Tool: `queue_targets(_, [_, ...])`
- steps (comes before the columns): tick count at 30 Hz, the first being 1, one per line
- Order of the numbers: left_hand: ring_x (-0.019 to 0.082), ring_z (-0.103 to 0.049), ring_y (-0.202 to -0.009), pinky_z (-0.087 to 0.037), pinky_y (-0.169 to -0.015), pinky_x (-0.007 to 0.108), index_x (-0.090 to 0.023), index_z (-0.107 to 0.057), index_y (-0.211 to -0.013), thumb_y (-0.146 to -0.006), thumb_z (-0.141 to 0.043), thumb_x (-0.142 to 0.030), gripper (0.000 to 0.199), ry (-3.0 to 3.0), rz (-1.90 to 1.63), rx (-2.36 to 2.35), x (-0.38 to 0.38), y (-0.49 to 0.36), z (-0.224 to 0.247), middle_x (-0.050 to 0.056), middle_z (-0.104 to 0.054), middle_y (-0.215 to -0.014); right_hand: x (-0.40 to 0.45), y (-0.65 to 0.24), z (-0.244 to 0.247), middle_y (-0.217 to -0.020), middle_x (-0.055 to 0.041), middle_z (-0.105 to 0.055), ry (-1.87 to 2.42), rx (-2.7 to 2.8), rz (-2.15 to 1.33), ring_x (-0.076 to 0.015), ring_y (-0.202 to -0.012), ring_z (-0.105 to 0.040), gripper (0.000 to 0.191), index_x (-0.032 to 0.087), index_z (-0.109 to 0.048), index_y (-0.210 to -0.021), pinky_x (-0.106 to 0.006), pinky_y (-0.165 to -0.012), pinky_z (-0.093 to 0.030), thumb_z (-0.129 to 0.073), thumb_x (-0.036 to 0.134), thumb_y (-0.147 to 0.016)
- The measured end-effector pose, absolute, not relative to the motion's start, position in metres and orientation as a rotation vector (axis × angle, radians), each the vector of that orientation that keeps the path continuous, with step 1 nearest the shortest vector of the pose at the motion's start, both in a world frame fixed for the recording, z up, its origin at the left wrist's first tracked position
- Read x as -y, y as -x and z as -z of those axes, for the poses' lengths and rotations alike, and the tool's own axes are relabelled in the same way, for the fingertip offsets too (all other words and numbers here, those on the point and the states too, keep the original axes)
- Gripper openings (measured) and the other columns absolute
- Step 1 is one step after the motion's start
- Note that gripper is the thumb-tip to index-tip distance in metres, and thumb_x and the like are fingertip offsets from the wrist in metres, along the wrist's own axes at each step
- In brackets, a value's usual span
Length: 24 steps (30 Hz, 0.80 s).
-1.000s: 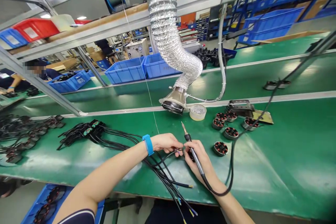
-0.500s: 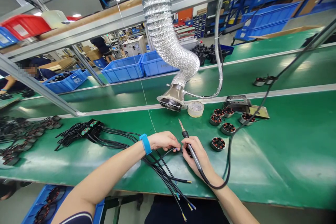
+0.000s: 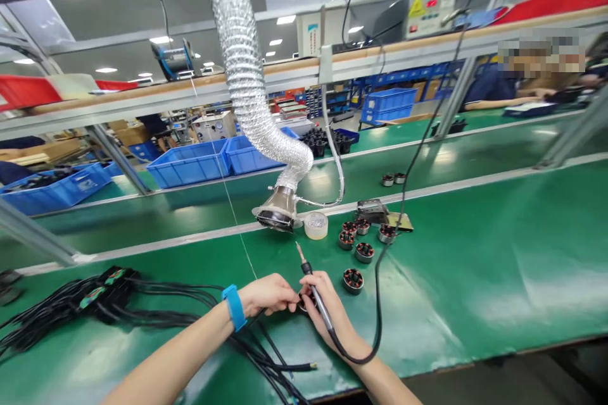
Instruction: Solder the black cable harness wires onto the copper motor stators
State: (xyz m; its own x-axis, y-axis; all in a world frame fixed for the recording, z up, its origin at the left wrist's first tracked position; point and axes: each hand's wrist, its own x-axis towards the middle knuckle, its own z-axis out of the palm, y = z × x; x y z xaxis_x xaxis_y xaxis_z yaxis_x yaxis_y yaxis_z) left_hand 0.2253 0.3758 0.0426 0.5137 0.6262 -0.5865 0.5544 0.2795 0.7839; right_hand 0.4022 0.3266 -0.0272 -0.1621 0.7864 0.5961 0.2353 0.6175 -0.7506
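Observation:
My left hand (image 3: pixel 270 294), with a blue band at the wrist, is closed in a pinch at the end of a black cable (image 3: pixel 257 317). Its fingertips meet a small round motor part (image 3: pixel 306 304), mostly covered by my fingers. My right hand (image 3: pixel 330 307) is wrapped round a soldering iron (image 3: pixel 323 309), whose tip points up and away from the part. The fingers of that hand also steady the motor part. A thin strand of solder wire (image 3: pixel 241 237) hangs down to just behind my left hand. More black cables (image 3: pixel 266 361) lie below the hands.
Several copper-wound motor parts (image 3: pixel 364 252) stand right of the hands, near a round tub (image 3: pixel 316 226) and a metal stand (image 3: pixel 373 210). A fume hood (image 3: pixel 278 210) on a silver duct hangs above. Bundled cables (image 3: pixel 102 294) lie left. Another person's arm (image 3: pixel 503 103) rests farther back.
The view has tilted up and swung right, so the bench appears lower and farther left. Both hands keep their grips, and my left fingertips now sit closer against the motor part.

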Motion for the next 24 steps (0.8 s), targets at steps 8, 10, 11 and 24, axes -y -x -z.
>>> queue_targets(8, [0.005, -0.031, -0.041, -0.017, -0.042, 0.025, -0.011, -0.072, -0.073, -0.067, -0.07, -0.052, 0.041, -1.401, -0.16, -1.185, -0.373, -0.216, -0.043, -0.004, -0.051, -0.052, -0.325, -0.402, 0.032, -0.105, -0.0054, -0.046, 0.835, 1.706, -0.593, -0.0148, -0.086, -0.058, 0.035, 0.024, -0.05, -0.122, -0.026, -0.08, -0.054, -0.038, 0.006, -0.094])
queue_targets(10, [0.005, -0.03, -0.04, -0.013, -0.042, 0.025, -0.011, -0.073, -0.074, -0.065, -0.072, -0.051, 0.04, -1.392, -0.185, -1.229, -0.371, -0.215, -0.043, -0.004, -0.053, -0.053, -0.324, -0.402, 0.03, -0.104, -0.0051, -0.046, 0.835, 1.712, -0.575, -0.0145, -0.085, -0.058, 0.034, 0.024, -0.05, -0.122, -0.026, -0.08, -0.054, -0.038, 0.007, -0.094])
queue_targets(11, [0.005, -0.029, -0.04, -0.012, -0.042, 0.025, -0.011, -0.073, -0.075, -0.065, -0.072, -0.052, 0.042, -1.389, -0.184, -1.237, -0.371, -0.215, -0.044, -0.004, -0.054, -0.054, -0.323, -0.402, 0.028, -0.103, -0.0049, -0.046, 0.836, 1.715, -0.56, -0.0144, -0.085, -0.059, 0.034, 0.024, -0.05, -0.122, -0.026, -0.08, -0.054, -0.039, 0.007, -0.094])
queue_targets(24, [0.013, -0.05, -0.063, -0.037, -0.061, 0.023, -0.01, -0.074, -0.084, -0.083, -0.059, -0.047, 0.041, -1.906, -0.329, -1.357, -0.447, -0.211, -0.056, 0.003, -0.064, -0.066, -0.299, -0.438, 0.022, -0.114, -0.0088, -0.052, 0.93, 1.584, -0.052, -0.02, -0.103, -0.059, 0.035, 0.026, -0.058, -0.125, -0.032, -0.09, -0.051, -0.054, 0.006, -0.096])
